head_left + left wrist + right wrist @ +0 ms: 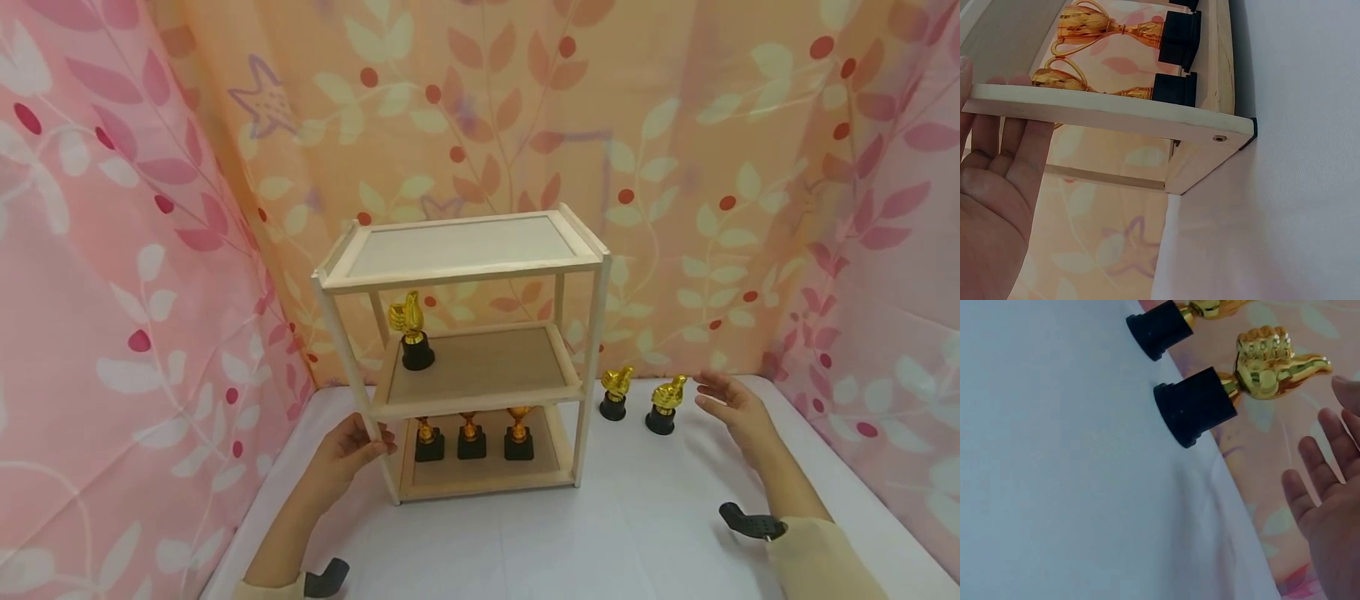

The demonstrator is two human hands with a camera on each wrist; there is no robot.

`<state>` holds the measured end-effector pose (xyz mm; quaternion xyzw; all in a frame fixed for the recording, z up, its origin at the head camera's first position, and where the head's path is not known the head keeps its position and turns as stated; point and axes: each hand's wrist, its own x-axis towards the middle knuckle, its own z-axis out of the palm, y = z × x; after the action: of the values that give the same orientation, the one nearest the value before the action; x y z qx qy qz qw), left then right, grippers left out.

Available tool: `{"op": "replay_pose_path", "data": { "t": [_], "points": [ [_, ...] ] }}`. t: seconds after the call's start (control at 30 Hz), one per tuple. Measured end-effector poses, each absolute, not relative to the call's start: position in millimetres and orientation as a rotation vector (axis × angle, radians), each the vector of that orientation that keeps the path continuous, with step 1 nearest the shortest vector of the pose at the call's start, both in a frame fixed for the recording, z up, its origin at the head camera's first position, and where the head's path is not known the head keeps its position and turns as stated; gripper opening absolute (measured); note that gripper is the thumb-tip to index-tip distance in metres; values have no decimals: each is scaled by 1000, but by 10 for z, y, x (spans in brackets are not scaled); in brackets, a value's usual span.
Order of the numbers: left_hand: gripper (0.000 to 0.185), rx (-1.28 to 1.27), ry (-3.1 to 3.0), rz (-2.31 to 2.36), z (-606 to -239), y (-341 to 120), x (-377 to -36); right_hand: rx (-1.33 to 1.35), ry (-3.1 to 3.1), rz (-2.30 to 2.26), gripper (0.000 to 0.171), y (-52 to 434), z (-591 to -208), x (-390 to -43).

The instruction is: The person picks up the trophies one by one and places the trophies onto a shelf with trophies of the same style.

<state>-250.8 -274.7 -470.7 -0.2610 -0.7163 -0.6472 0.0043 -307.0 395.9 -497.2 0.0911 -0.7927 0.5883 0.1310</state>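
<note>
While the left hand point(347, 454) holds the front left post of the pale wooden three-level shelf point(465, 350) in the centre of the head view, its fingers curl around this post from behind, as the left wrist view also shows. The right hand point(731, 408) is open with straight, spread fingers and holds nothing; it hovers near the gold thumbs-up trophy on a round black base point(664, 404), just to the right of it, without touching. This small trophy is shiny, shaped like a fist with a raised thumb, and it stands upright on the white table point(637, 517) at the right of the frame. A second similar thumbs-up trophy point(615, 393) stands just beside it, closer to the shelf. One more thumbs-up trophy point(411, 332) stands on the middle level at the left, and three gold cup trophies with square black bases point(472, 435) stand in a row on the lowest level.
</note>
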Motion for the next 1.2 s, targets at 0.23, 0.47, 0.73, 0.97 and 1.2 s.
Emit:
{"op": "replay_pose_path", "data": {
  "t": [0.23,0.47,0.73,0.97,1.2],
  "points": [
    [22,-831,-2226,-2042,-4714,-2749,-2522,272,-2537,1667,68,3962,-5089,-3102],
    [22,-832,-2229,-2031,-4705,-2748,-2522,207,-2682,1676,74,3920,-5207,-3150],
    [22,-820,-2227,-2042,-4700,-2740,-2511,212,-2686,1699,76,3884,-5314,-3184],
    [22,-821,-2223,-2034,-4700,-2733,-2512,150,-2713,1721,83,3863,-5335,-3241],
    [22,-801,-2238,-2032,-4682,-2725,-2493,153,-2701,1646,79,3777,-5362,-3286]
  ]
}}
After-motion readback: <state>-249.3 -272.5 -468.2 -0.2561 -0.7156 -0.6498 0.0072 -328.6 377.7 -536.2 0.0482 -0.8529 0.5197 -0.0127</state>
